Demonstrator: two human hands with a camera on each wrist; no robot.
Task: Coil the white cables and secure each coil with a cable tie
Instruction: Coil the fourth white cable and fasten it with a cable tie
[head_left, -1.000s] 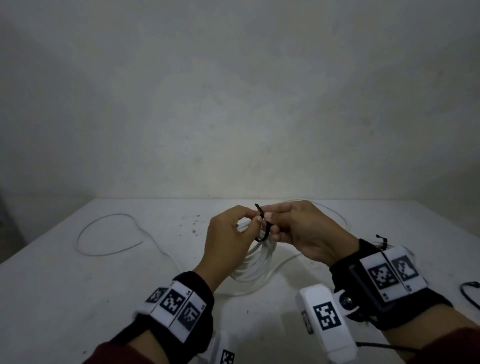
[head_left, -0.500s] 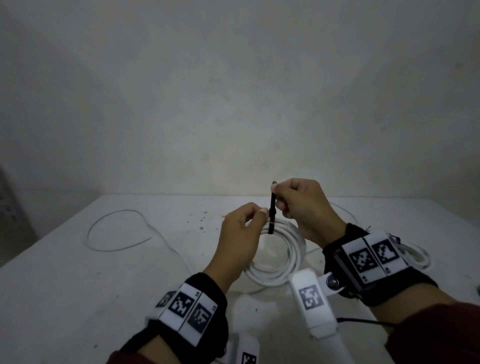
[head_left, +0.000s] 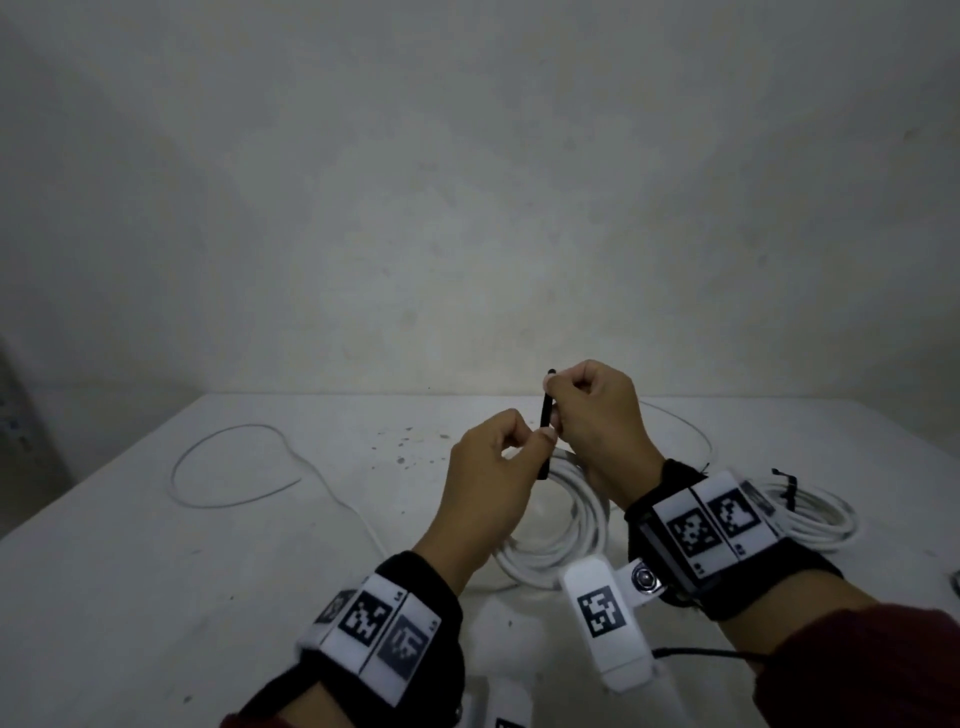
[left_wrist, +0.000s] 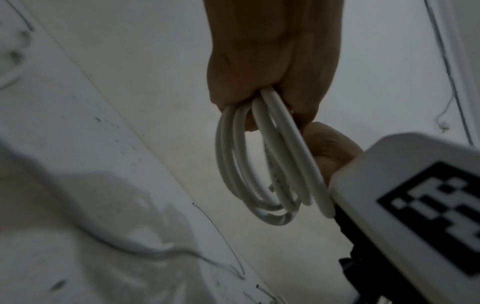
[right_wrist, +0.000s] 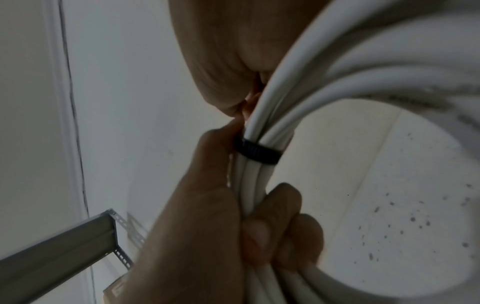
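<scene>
Above the table, my left hand (head_left: 537, 437) grips the bundled strands of a white cable coil (head_left: 569, 525), which hangs below both hands. A black cable tie (head_left: 546, 422) stands upright between the hands. My right hand (head_left: 554, 397) pinches its tail near the top. In the right wrist view the tie's band (right_wrist: 257, 152) wraps snugly round the coil's strands (right_wrist: 262, 115), with the left hand's fingers (right_wrist: 283, 203) curled round them just below. In the left wrist view the coil (left_wrist: 262, 164) dangles from the left hand's fingers (left_wrist: 262, 67).
A second white coil (head_left: 813, 517) with a black tie on it lies on the white table (head_left: 156, 571) at the right. A loose white cable (head_left: 228, 467) loops across the table's left side. A bare wall stands behind the table.
The hands have risen from the table with the coil. The right hand has pulled the tie's tail upward, so the loose loop has drawn tight and the tail stands straight.
</scene>
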